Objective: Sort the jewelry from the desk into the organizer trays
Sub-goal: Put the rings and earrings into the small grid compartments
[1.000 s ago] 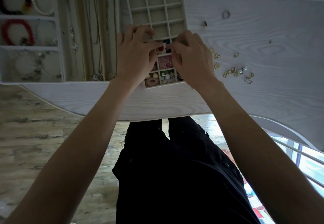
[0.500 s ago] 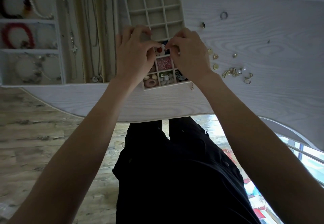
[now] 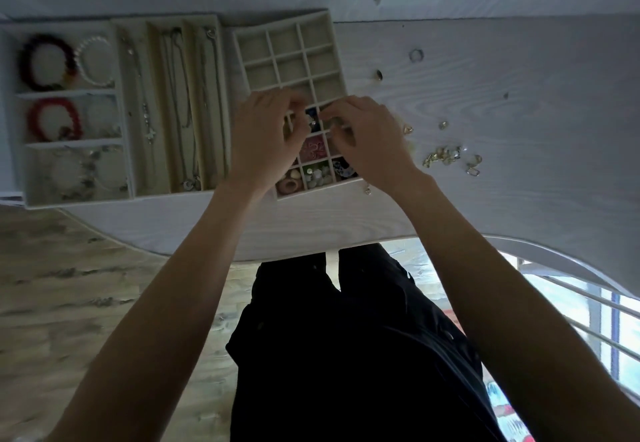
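Left hand (image 3: 265,140): forearm comes up from lower left, back of hand toward the camera, fingers curled in over the grid tray (image 3: 322,31). Thumb and forefinger pinch toward the gap between the hands. Whether they grasp anything I cannot tell; the tips are blurred.

Right hand (image 3: 367,140): forearm from lower right, wrist bent, fingers curled down, tips just beside the left hand's tips. Something small and pale glints below the right fingertips, but I cannot tell if it is pinched.

Between the grips: a dark blue piece (image 3: 311,114) shows in a cell just under the fingertips. Nearer me than the grips, cells hold a pink flower shape (image 3: 313,151), pale beads (image 3: 317,175) and a pink ring (image 3: 287,185). Cells beyond the grips look bare, felt-lined, beige.

Left of the left hand: a long-slot tray (image 3: 152,26) with thin chains (image 3: 180,95); farther left a tray (image 3: 20,95) with beaded bracelets, dark (image 3: 29,67), white (image 3: 86,64), red (image 3: 38,119). The nearest cell's contents are too blurred to read.

Right of the right hand, loose on the pale wood-grain desk (image 3: 519,216): a gold cluster (image 3: 443,156), small gold studs (image 3: 408,129), a ring (image 3: 416,55). One small charm (image 3: 367,189) lies just under the right wrist. Both hands cover the tray's middle rows.
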`<state>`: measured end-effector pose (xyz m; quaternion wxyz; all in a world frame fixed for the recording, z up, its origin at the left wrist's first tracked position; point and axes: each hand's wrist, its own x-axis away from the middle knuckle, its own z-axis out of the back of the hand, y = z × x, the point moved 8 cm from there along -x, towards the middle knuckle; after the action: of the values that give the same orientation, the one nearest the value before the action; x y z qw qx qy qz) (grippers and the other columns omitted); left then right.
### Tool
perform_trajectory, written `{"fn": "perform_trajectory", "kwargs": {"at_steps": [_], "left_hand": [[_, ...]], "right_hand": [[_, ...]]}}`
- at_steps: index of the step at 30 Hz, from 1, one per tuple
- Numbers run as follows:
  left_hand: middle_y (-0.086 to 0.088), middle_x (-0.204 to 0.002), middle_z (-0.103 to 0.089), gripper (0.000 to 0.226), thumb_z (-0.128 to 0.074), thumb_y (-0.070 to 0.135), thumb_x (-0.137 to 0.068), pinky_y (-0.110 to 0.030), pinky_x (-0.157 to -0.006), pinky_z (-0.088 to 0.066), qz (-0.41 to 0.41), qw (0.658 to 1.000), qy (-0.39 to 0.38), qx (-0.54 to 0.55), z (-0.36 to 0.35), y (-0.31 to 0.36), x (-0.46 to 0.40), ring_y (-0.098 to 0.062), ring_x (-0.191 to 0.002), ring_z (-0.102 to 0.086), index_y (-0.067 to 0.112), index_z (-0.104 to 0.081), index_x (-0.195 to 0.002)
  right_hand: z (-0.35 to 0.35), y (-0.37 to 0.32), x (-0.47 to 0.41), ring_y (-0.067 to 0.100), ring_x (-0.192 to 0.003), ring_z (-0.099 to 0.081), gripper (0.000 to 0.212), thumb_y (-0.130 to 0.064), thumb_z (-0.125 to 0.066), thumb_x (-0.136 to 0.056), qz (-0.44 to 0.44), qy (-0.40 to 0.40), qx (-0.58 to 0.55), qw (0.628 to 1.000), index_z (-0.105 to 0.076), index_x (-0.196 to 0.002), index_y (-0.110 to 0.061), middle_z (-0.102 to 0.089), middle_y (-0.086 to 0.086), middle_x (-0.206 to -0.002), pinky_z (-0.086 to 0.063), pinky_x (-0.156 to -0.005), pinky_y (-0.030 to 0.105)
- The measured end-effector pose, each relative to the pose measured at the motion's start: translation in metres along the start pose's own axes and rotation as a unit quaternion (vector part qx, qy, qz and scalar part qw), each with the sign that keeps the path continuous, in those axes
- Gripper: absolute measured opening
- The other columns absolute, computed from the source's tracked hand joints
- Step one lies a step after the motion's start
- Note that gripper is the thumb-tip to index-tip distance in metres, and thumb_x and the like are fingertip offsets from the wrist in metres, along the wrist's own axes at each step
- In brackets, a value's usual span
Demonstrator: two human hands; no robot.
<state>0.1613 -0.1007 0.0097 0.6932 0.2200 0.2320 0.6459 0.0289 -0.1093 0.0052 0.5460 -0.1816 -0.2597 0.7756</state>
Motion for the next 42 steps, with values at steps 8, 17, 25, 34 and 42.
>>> {"fn": "perform_trajectory", "kwargs": {"at_steps": [8, 17, 25, 34, 42], "left_hand": [[0.006, -0.104, -0.063, 0.022, -0.050, 0.024, -0.092, -0.034, -0.095, -0.040, -0.069, 0.995, -0.062, -0.027, -0.037, 0.062, -0.059, -0.016, -0.101, -0.055, 0.018, -0.060, -0.111], [0.000, -0.130, -0.053, 0.039, -0.051, 0.032, -0.090, -0.039, -0.103, -0.025, -0.050, 0.969, -0.142, -0.194, -0.094, 0.080, -0.094, -0.024, -0.124, -0.041, 0.024, -0.052, -0.128], [0.004, -0.124, -0.055, 0.030, -0.057, 0.031, -0.086, -0.038, -0.102, -0.022, -0.102, 0.970, -0.117, -0.186, -0.088, 0.097, -0.082, -0.023, -0.123, -0.040, 0.025, -0.061, -0.115], [0.002, -0.115, -0.054, 0.027, -0.065, 0.043, -0.081, -0.037, -0.094, -0.025, -0.114, 0.948, -0.161, -0.249, -0.101, 0.108, -0.048, -0.025, -0.113, -0.041, 0.023, -0.071, -0.099], [-0.001, -0.111, -0.062, 0.019, -0.065, 0.029, -0.084, -0.035, -0.094, -0.030, -0.098, 0.980, -0.117, -0.131, -0.092, 0.097, -0.035, -0.025, -0.109, -0.049, 0.019, -0.069, -0.100]], "right_hand": [[0.072, 0.075, 0.001, 0.025, -0.089, -0.063, 0.024, -0.011, -0.051, -0.085, -0.090, 0.107, 0.007, 0.990, -0.070, -0.099, -0.013, -0.069, 0.005, -0.096, -0.050, -0.078, 0.036], [0.060, 0.128, -0.047, 0.025, -0.118, -0.042, 0.045, -0.005, -0.049, -0.089, -0.096, -0.024, 0.110, 0.989, -0.051, -0.132, -0.016, -0.048, 0.004, -0.134, -0.037, -0.089, 0.030], [0.047, 0.124, -0.018, 0.027, -0.111, -0.044, 0.034, -0.002, -0.047, -0.090, -0.070, -0.044, 0.138, 0.987, -0.060, -0.120, -0.010, -0.054, 0.005, -0.123, -0.044, -0.079, 0.035], [0.054, 0.123, 0.000, 0.023, -0.106, -0.047, 0.025, -0.010, -0.053, -0.091, -0.094, -0.022, 0.105, 0.990, -0.061, -0.114, -0.011, -0.056, 0.004, -0.115, -0.045, -0.081, 0.033], [0.059, 0.143, 0.028, 0.023, -0.097, -0.053, 0.013, -0.021, -0.057, -0.090, -0.165, -0.025, 0.100, 0.981, -0.061, -0.100, -0.012, -0.058, 0.006, -0.100, -0.038, -0.074, 0.030]]}}
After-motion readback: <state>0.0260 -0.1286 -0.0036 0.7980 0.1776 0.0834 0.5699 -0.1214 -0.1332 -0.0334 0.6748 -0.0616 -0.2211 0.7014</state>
